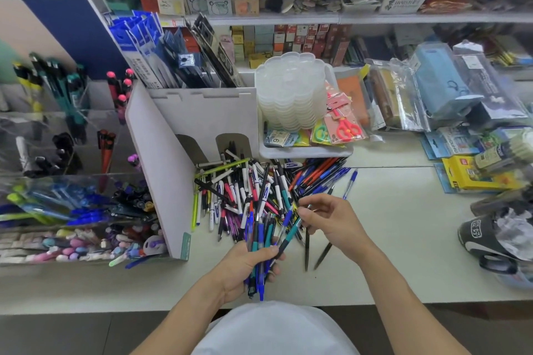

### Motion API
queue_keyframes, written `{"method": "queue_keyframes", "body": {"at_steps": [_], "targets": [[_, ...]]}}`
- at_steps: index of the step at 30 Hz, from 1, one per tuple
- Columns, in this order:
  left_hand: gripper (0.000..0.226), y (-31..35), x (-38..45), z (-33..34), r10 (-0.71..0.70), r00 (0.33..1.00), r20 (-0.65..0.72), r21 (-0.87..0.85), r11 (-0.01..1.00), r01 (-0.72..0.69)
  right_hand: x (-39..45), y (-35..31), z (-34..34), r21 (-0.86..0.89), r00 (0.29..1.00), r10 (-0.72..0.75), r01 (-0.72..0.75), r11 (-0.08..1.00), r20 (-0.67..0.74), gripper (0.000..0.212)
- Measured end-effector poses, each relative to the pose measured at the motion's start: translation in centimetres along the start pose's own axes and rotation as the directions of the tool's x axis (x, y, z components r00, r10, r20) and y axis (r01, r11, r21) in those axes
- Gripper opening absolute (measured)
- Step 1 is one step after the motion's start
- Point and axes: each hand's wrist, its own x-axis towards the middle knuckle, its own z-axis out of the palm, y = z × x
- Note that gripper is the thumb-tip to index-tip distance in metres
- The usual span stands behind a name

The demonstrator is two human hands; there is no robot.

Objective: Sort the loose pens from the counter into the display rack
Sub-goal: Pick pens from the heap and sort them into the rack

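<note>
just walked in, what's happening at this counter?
A person is sorting pens. The left hand grips a bundle of pens, mostly blue and teal. The right hand pinches the top of a teal pen at the bundle's edge. A big pile of loose pens still lies on the counter. The display rack on the left already holds pens in its compartments.

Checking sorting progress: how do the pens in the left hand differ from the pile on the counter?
The bunch of pens is gripped in the left hand, roughly parallel; the pile of pens lies loose on the counter, crisscrossed. The bunch is mostly blue and teal; the pile mixes white, pink, orange, yellow and black too. Neither is in the display rack.
</note>
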Motion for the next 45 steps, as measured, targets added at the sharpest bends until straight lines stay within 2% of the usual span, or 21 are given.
{"method": "queue_keyframes", "body": {"at_steps": [3,5,7,10,12,15,19,22,26,28,31,35,38,41,45], "targets": [[0.024,0.2,-0.2,0.3,-0.014,1.000,0.007,0.002,1.000,0.014,-0.2,-1.3,-1.1,0.046,1.000,-0.014,0.015,0.999,-0.028,0.020],[0.031,0.2,-0.3,0.3,-0.016,0.999,0.040,0.008,1.000,0.016,-0.4,-1.9,-1.2,0.016,0.998,0.008,-0.009,1.000,0.054,0.023],[0.026,0.2,-0.4,0.2,-0.024,0.997,0.080,0.050,0.999,0.020,-0.6,-1.9,-0.5,-0.058,0.987,0.038,-0.029,0.998,0.155,0.023],[0.026,0.3,-0.5,0.6,-0.022,0.990,0.143,0.118,0.993,0.005,-0.8,-1.5,0.9,-0.189,0.971,0.074,-0.030,0.981,0.228,0.023],[0.037,0.3,-0.6,1.0,-0.024,0.985,0.169,0.131,0.991,0.002,-0.9,-1.4,1.5,-0.254,0.967,0.091,-0.029,0.967,0.236,0.020],[0.042,0.3,-0.6,0.9,-0.024,0.985,0.168,0.102,0.995,0.007,-1.1,-1.5,1.6,-0.244,0.972,0.082,-0.027,0.969,0.218,0.012],[0.034,0.3,-0.4,0.4,-0.007,0.989,0.149,-0.002,1.000,0.007,-1.2,-1.9,0.6,-0.235,0.975,0.110,-0.062,0.970,0.195,0.007],[0.029,0.3,-0.5,0.6,0.004,0.992,0.128,-0.017,1.000,-0.001,-1.3,-2.3,0.1,-0.260,0.965,0.134,-0.072,0.963,0.228,0.010],[0.043,0.3,-0.4,0.7,-0.030,0.995,0.097,-0.002,1.000,0.030,-1.1,-3.1,-0.9,-0.225,0.968,0.096,-0.042,0.973,0.233,0.010],[0.046,0.4,-0.4,0.6,-0.028,0.988,0.152,0.025,0.999,0.025,-0.7,-3.6,-1.1,-0.223,0.966,0.080,-0.024,0.975,0.247,0.020],[0.042,0.7,-0.6,0.8,-0.014,0.964,0.264,0.055,0.998,-0.001,-0.5,-4.2,-0.3,-0.371,0.925,0.089,0.058,0.927,0.368,0.034],[0.046,1.0,-0.4,1.2,-0.031,0.967,0.252,0.069,0.997,0.014,-0.3,-4.6,0.9,-0.525,0.929,0.042,0.171,0.834,0.368,0.025],[0.043,1.1,-0.3,1.2,-0.020,0.967,0.252,0.061,0.998,0.004,-0.1,-4.4,1.3,-0.442,0.939,0.024,0.140,0.886,0.344,0.012],[0.039,1.1,-0.3,1.2,-0.015,0.964,0.267,0.044,0.999,0.003,0.0,-4.1,0.6,-0.377,0.946,0.038,0.092,0.922,0.323,0.008],[0.046,0.8,-0.3,1.1,-0.009,0.962,0.274,0.028,1.000,0.001,-0.1,-4.5,-1.4,-0.270,0.966,0.005,0.068,0.960,0.260,0.002]]}}
